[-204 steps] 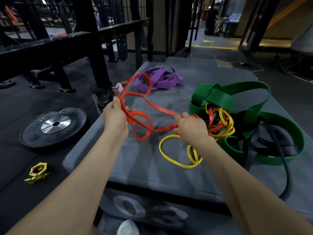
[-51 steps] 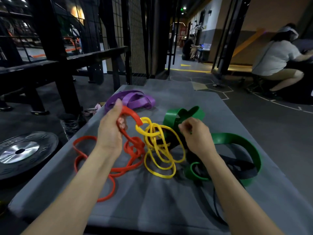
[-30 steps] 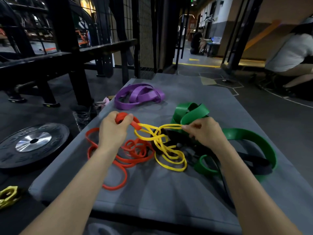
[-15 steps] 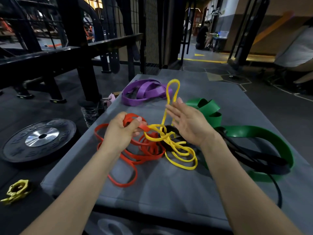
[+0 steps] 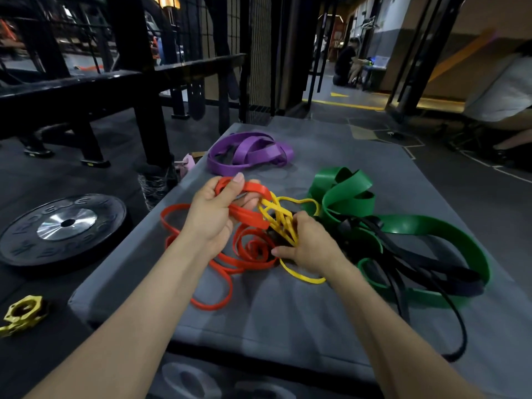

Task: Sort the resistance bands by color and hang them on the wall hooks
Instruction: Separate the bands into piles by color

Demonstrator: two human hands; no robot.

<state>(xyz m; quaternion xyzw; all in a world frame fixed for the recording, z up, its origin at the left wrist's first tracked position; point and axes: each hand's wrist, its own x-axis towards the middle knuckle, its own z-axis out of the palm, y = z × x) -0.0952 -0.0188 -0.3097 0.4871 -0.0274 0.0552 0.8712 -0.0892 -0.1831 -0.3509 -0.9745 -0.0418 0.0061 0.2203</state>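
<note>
Resistance bands lie tangled on a grey padded box (image 5: 288, 318). My left hand (image 5: 213, 217) grips a loop of the orange bands (image 5: 247, 251), lifted slightly above the pad. My right hand (image 5: 308, 246) has its fingers curled into the yellow bands (image 5: 282, 217), which are knotted with the orange ones. Wide green bands (image 5: 345, 194) and thin black bands (image 5: 403, 254) pile up to the right. The purple bands (image 5: 250, 152) sit apart at the far left of the pad. No wall hooks are in view.
A black weight plate (image 5: 63, 226) and a yellow collar (image 5: 23, 312) lie on the floor at left. A black rack frame (image 5: 144, 110) stands beyond the pad. One person sits at the right edge (image 5: 501, 90), another far back (image 5: 345, 61).
My right hand was open beside a raised yellow loop; it has dropped onto the tangle and curled into the yellow bands. The left hand keeps its hold on the orange loop.
</note>
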